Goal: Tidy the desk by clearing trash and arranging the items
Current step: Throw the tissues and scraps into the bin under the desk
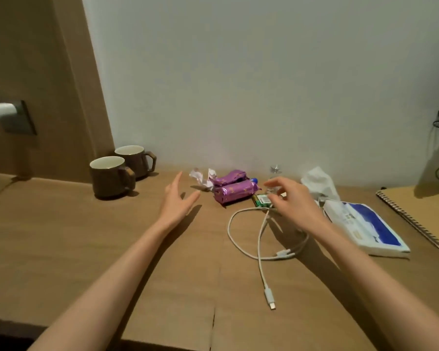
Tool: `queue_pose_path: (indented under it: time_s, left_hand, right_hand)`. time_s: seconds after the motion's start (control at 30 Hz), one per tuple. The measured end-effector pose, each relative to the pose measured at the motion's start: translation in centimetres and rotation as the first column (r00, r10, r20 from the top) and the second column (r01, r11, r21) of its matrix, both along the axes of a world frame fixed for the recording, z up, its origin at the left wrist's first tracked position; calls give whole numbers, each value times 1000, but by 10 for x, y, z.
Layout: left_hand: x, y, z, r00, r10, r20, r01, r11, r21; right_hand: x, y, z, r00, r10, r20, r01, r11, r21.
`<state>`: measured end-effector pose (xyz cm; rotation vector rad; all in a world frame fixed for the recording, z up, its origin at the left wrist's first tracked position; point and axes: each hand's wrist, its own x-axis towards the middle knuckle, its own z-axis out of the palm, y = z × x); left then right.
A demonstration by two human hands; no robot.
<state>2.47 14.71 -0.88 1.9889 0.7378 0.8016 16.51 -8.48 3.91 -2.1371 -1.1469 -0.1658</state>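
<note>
1. Spanning the view, the brown wood-grain tabletop (112, 249) carried its clutter toward the far right, against the pale wall.
2. The left grip (178, 198) hovered open with straight fingers, just short of the trash. The right grip (292, 201) hung with fingers loosely curved, holding nothing I could see. The step looked like a first pick of rubbish. It would go best if each scrap were pinched and lifted straight up, so that neighbours were not dragged and the cable was not snagged.
3. A tan spiral-bound notebook (421, 211) lay far right. A blue-and-white soft tissue pack (370, 224) lay just beside it, its long axis running from far left to near right.
4. Two brown ceramic mugs (109, 177) stood upright at the far left, handles pointing right.
5. A white charging cable (260, 249) lay in a loose loop. Its free end ran toward the near edge, plug pointing at the person.
6. Two purple foil snack packets (235, 192) lay touching, long axes left to right.
7. A crumpled white tissue (319, 183) sat behind the right grip.
8. A crumpled white-and-pink wrapper (200, 178) lay beside the left fingertips.
9. A small green packet (260, 200) lay under the right grip's fingers.
10. A small clear bottle (275, 171) stood behind them, mostly hidden.
</note>
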Motion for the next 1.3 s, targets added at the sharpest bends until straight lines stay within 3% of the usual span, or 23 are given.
queue_pose_path:
  time_s: [0.1,0.33,0.43,0.53,0.83,1.07,1.17,1.3]
  left_hand:
    - [31,8,-4,999,17,35,-18,999,51]
    - [66,21,-12,997,-15,-79,43,930,365]
    - [68,27,-15,993,24,-113,25,910,414]
    - [63,34,-15,993,93,-69,-55,903,425]
    - [48,45,-13,995,99,0,-92,918,386]
    - [41,50,-6,989,133,65,-147,920,364]
    - [38,54,-6,985,158,73,-174,923,344]
    - [37,56,-6,982,168,82,-186,931,315]
  right_hand:
    - [16,14,-5,999,40,25,-39,998,-39]
    - [26,53,-16,970,217,107,-190,958,-216]
    - [23,66,-17,956,247,159,-197,941,-275]
    - [26,75,-12,956,204,212,-141,950,-277]
    - [50,125,2,969,113,219,-58,969,-242]
    - [50,160,5,992,123,-18,-119,899,-421]
    - [42,172,4,992,123,-1,-105,842,-530]
    - [32,182,-1,992,72,103,-8,851,-525]
